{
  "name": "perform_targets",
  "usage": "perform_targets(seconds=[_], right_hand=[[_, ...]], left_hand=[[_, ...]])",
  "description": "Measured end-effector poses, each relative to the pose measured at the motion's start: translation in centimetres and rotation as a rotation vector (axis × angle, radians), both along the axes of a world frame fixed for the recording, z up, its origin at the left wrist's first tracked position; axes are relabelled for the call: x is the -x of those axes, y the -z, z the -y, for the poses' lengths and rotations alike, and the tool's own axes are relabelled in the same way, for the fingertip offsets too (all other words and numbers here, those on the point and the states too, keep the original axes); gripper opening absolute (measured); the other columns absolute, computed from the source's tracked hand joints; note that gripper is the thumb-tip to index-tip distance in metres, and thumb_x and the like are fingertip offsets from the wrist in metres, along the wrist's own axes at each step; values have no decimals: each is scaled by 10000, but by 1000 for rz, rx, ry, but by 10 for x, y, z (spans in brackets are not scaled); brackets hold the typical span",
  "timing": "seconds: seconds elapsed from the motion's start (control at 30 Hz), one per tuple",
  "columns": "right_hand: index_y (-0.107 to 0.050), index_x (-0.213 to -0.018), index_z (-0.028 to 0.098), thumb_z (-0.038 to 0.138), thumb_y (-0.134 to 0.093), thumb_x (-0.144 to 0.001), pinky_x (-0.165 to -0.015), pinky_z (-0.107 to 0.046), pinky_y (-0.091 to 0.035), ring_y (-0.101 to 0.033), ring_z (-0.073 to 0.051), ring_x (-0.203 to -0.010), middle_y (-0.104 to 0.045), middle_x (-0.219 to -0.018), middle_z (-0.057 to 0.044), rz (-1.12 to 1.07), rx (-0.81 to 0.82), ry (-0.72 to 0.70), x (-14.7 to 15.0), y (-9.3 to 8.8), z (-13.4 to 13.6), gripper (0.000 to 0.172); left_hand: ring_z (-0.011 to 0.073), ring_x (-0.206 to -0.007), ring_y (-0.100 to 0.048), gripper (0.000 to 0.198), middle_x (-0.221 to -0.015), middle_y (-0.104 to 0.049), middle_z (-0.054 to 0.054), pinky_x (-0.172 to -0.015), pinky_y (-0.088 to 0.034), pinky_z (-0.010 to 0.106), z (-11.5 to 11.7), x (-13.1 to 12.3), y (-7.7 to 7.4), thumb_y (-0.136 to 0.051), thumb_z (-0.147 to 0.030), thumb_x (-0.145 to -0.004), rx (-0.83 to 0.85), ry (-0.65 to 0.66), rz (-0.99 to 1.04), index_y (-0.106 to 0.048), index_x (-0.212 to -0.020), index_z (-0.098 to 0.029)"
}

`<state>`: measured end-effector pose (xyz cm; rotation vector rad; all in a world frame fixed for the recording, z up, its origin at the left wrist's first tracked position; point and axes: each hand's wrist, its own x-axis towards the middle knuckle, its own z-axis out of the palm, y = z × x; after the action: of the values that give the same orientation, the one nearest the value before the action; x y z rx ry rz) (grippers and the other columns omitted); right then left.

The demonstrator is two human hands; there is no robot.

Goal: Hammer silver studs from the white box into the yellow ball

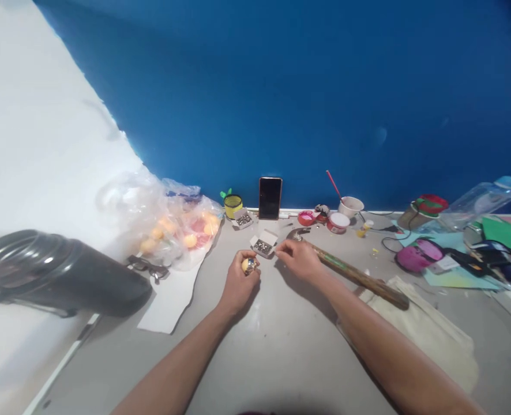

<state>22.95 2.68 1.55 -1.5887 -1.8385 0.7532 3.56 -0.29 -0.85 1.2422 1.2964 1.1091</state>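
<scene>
My left hand [239, 282] is closed around a small yellow ball [249, 266], part of whose surface is covered in shiny silvery pieces. Just beyond it, an open little cardboard box [263, 248] holds many small metal pieces, too small to identify. At the right side of that box my right hand [299, 257] has its fingers pinched together; anything between them is too small to make out. Behind the right hand lies a claw hammer [359, 276], its head near the knuckles and its wooden handle slanting toward the lower right.
A second open box [242, 219] of metal pieces sits beside a yellow mesh-like container [232, 205]. A phone [270, 198] stands against the blue wall. Plastic bags with yellow balls [190, 240] and a dark backpack-like object [65, 274] are left. A cream cloth [428, 340] lies under the hammer handle.
</scene>
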Motion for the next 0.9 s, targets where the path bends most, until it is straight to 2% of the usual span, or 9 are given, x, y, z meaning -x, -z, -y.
perform_targets(seconds=[0.1, 0.23, 0.33, 0.4, 0.5, 0.6, 0.7, 0.8, 0.9], right_hand=[[-733, -909, 216, 319, -582, -933, -727, -279, -420, -674, -204, -853, -772, -921, -59, 345, 25, 122, -24, -18, -10, 184], [-750, -939, 191, 364, -566, -941, -710, -297, -416, -694, -247, -890, -768, -988, -129, 627, 121, 249, -73, -45, -22, 252], [-770, -918, 221, 393, -551, -931, -650, -286, -402, -690, -231, -825, -769, -928, -91, 623, 80, 423, -127, -67, -20, 278], [-780, -911, 212, 413, -563, -903, -594, -273, -380, -672, -211, -747, -762, -845, -76, 567, -25, 552, -161, -81, -11, 296], [-775, -872, 197, 425, -580, -868, -548, -268, -375, -637, -186, -641, -746, -752, -48, 389, -119, 595, -188, -93, 4, 300], [-760, -860, 190, 401, -545, -904, -578, -261, -401, -631, -171, -625, -734, -725, -32, 335, -17, 430, -175, -88, 9, 305], [-758, -889, 201, 412, -580, -918, -666, -274, -422, -681, -207, -796, -767, -889, -66, 532, 130, 152, -139, -68, 4, 277], [-731, -1102, 188, 490, -647, -890, -736, -317, -434, -677, -288, -998, -744, -1105, -140, 735, 196, 107, -106, -44, 1, 379], [-707, -1123, 184, 469, -685, -873, -751, -313, -424, -649, -301, -1083, -696, -1192, -150, 781, 205, 38, -91, -23, 6, 380]], left_hand=[[110, -621, -527, 338, -821, -622, -17, -545, -434, 214, 0, 1, -2, -647, -226, -694, 14, 1, -13, -571, -1023, -206], [104, -590, -501, 290, -773, -618, -19, -519, -408, 208, 1, 1, -4, -641, -226, -668, 49, 17, -37, -587, -952, -200], [98, -572, -483, 279, -768, -613, -22, -508, -395, 207, -1, 2, -3, -634, -232, -669, 69, 17, -74, -598, -944, -201], [97, -573, -482, 282, -775, -613, -23, -510, -391, 207, -2, 4, -2, -639, -237, -670, 67, 17, -104, -602, -948, -204], [103, -589, -495, 279, -775, -613, -19, -521, -398, 208, -4, 4, -1, -646, -238, -665, 54, 42, -114, -604, -939, -202], [108, -600, -505, 257, -767, -615, -15, -533, -412, 209, -2, 0, -5, -641, -227, -657, 44, 54, -120, -603, -910, -199], [105, -574, -499, 250, -748, -612, -17, -517, -400, 208, 2, -3, -10, -620, -216, -654, 56, 31, -117, -596, -902, -203], [100, -524, -462, 254, -679, -576, -37, -490, -371, 207, 3, -3, -11, -601, -213, -651, 73, 18, -104, -583, -905, -208], [105, -523, -453, 247, -634, -537, -54, -498, -374, 209, 1, 1, -8, -590, -215, -664, 61, 41, -128, -585, -910, -210]])
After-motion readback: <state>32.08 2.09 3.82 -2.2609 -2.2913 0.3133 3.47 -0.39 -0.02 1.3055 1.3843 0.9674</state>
